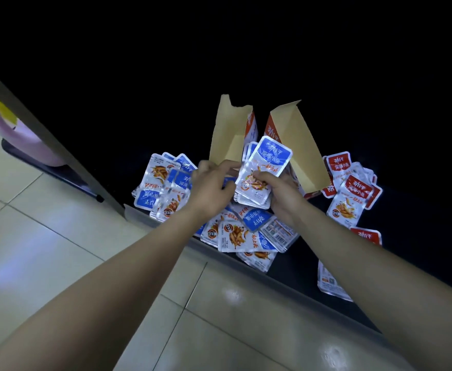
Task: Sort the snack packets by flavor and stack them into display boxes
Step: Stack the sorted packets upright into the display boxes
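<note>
My right hand (278, 191) grips a stack of blue snack packets (266, 167) held tilted above the table. My left hand (214, 180) has its fingers curled against the left edge of that stack. Just behind stand two open cardboard display boxes, the left box (227, 132) and the right box (299, 145), both showing bare brown insides. Loose blue packets (163, 183) lie in a heap to the left and more blue packets (246, 231) below my hands. Red packets (353, 188) lie to the right of the right box.
The black table top (420, 236) ends at a front edge (219, 253) running diagonally; pale tiled floor (59, 236) lies below it. A pink object (19, 129) sits at the far left beyond a grey post. One packet (329, 285) lies face down near the edge.
</note>
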